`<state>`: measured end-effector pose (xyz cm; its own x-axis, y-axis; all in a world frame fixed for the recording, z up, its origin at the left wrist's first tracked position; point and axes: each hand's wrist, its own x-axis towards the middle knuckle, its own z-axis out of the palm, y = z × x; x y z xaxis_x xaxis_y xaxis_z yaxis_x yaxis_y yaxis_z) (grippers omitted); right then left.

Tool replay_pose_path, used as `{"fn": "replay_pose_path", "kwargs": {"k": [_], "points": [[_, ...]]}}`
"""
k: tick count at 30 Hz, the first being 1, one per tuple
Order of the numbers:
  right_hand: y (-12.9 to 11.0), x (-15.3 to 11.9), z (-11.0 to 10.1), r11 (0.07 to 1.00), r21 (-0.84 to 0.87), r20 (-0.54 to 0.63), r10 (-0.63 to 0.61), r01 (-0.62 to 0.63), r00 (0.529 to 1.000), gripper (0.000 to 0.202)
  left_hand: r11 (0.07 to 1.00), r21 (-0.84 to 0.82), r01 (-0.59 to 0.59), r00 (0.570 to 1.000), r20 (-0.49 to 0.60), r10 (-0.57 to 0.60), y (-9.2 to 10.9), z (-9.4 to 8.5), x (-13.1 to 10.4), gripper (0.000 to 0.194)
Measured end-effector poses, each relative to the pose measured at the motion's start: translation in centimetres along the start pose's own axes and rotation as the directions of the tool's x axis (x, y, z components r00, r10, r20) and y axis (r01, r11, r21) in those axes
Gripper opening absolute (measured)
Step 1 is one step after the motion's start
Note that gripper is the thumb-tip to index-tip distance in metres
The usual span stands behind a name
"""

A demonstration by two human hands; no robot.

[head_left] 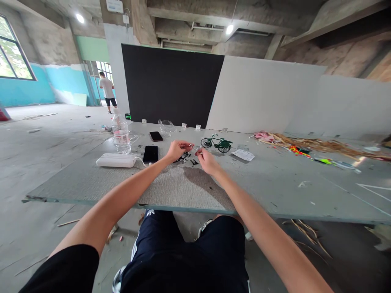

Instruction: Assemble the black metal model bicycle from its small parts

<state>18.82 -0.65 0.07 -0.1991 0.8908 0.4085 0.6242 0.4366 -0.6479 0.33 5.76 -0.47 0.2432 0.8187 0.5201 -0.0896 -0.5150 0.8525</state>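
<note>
Over the middle of the table, my left hand [179, 149] and my right hand [207, 160] come close together, fingertips pinched. A thin pale piece [194, 148] shows between them, too small to name; both hands appear to grip it. Small black parts [183, 157] lie on the table below and behind my left fingers, partly hidden. More dark bits [194, 162] rest under the gap between the hands. Just beyond my right hand stands a small green model bicycle [217, 143], upright. A creased white paper [243, 155] lies to its right.
On the left are a white power strip [115, 160], a clear water bottle [121, 134] and two phones, one nearer [150, 154] and one farther [156, 136]. Clear plastic packaging [166, 127] sits behind. Dry strips [305, 145] pile along the right back. A person [106, 90] stands far left.
</note>
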Motion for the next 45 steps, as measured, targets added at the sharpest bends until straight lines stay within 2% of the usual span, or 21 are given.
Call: {"fn": "replay_pose_path", "kwargs": {"k": [3, 6, 11, 17, 20, 23, 25, 27, 29, 31, 33, 34, 35, 37, 39, 40, 41, 43, 45], "points": [[-0.4, -0.6, -0.5, 0.906, -0.412, -0.052, -0.133, 0.1, 0.99, 0.039, 1.0, -0.029, 0.001, 0.999, -0.035, -0.002, 0.3, -0.1, -0.1, 0.034], [-0.8, -1.0, -0.8, 0.793, -0.604, -0.067, -0.158, 0.086, 0.985, 0.042, 1.0, -0.022, -0.021, 0.999, -0.033, 0.02, 0.8, -0.2, -0.2, 0.033], [-0.8, -0.7, -0.6, 0.762, -0.648, -0.079, -0.096, 0.022, 0.992, 0.043, 0.997, -0.046, -0.067, 0.995, -0.072, 0.064, 1.2, -0.4, -0.1, 0.035], [-0.7, -0.9, -0.8, 0.766, -0.636, -0.073, -0.174, 0.089, 0.982, 0.041, 0.995, -0.089, -0.046, 0.998, -0.042, 0.042, 1.2, -0.4, -0.1, 0.032], [-0.9, -1.0, -0.9, 0.846, -0.516, -0.07, -0.202, 0.138, 0.977, 0.039, 0.994, -0.097, -0.047, 0.998, -0.033, 0.044, 1.3, -0.5, -0.2, 0.031], [-1.1, -0.7, -0.9, 0.936, -0.311, -0.088, -0.204, 0.168, 0.975, 0.04, 0.996, -0.059, -0.06, 0.998, -0.015, 0.059, 1.2, -0.5, -0.2, 0.03], [-1.1, -0.5, -0.8, 0.977, -0.16, -0.104, -0.161, 0.143, 0.981, 0.042, 0.997, -0.035, -0.076, 0.997, -0.012, 0.075, 1.0, -0.6, -0.1, 0.029], [-0.9, -0.3, -0.8, 0.996, 0.05, -0.07, -0.065, 0.069, 0.995, 0.043, 0.996, -0.012, -0.09, 0.996, -0.014, 0.09, 0.9, -0.7, 0.0, 0.028], [-0.6, -0.1, -0.8, 0.943, 0.326, 0.049, 0.049, -0.062, 0.998, 0.042, 0.994, 0.016, -0.105, 0.994, -0.009, 0.105, 0.9, -0.8, 0.0, 0.027], [-0.4, -0.1, -0.9, 0.815, 0.536, 0.212, 0.125, -0.222, 0.969, 0.04, 0.991, 0.051, -0.126, 0.992, 0.008, 0.126, 1.0, -0.8, 0.1, 0.025], [-0.4, 0.0, -0.9, 0.722, 0.616, 0.308, 0.149, -0.316, 0.94, 0.039, 0.986, 0.082, -0.142, 0.99, 0.022, 0.14, 0.9, -0.8, 0.1, 0.024], [-0.4, -0.1, -0.8, 0.717, 0.616, 0.314, 0.155, -0.325, 0.937, 0.037, 0.987, 0.087, -0.138, 0.99, 0.025, 0.137, 0.9, -0.8, 0.1, 0.024], [-0.5, -0.1, -0.7, 0.743, 0.594, 0.298, 0.152, -0.308, 0.942, 0.035, 0.989, 0.078, -0.125, 0.992, 0.023, 0.123, 0.7, -0.7, 0.2, 0.025], [-0.7, -0.2, -0.5, 0.865, 0.463, 0.199, 0.11, -0.192, 0.974, 0.031, 0.997, 0.011, -0.078, 0.997, -0.003, 0.078, 0.3, -0.7, 0.3, 0.029], [-0.8, -0.3, -0.4, 0.982, 0.187, 0.067, -0.004, -0.008, 0.998, 0.031, 0.995, -0.091, -0.031, 0.999, -0.034, 0.028, -0.2, -0.6, 0.6, 0.035], [-0.8, -0.4, -0.4, 0.998, 0.011, 0.012, -0.07, 0.069, 0.998, 0.033, 0.992, -0.127, -0.016, 0.999, -0.041, 0.011, -0.4, -0.6, 0.7, 0.037], [-0.8, -0.5, -0.5, 0.98, -0.164, -0.029, -0.122, 0.116, 0.992, 0.035, 0.989, -0.15, -0.007, 0.999, -0.048, 0.0, -0.5, -0.6, 0.7, 0.038], [-0.7, -0.6, -0.6, 0.892, -0.434, -0.059, -0.166, 0.125, 0.984, 0.039, 0.987, -0.159, -0.001, 0.999, -0.053, -0.007, -0.7, -0.6, 0.8, 0.04], [-0.5, -0.6, -0.6, 0.825, -0.558, -0.061, -0.145, 0.087, 0.988, 0.042, 0.988, -0.156, -0.005, 0.998, -0.06, -0.004, -0.6, -0.6, 0.8, 0.04]]}}
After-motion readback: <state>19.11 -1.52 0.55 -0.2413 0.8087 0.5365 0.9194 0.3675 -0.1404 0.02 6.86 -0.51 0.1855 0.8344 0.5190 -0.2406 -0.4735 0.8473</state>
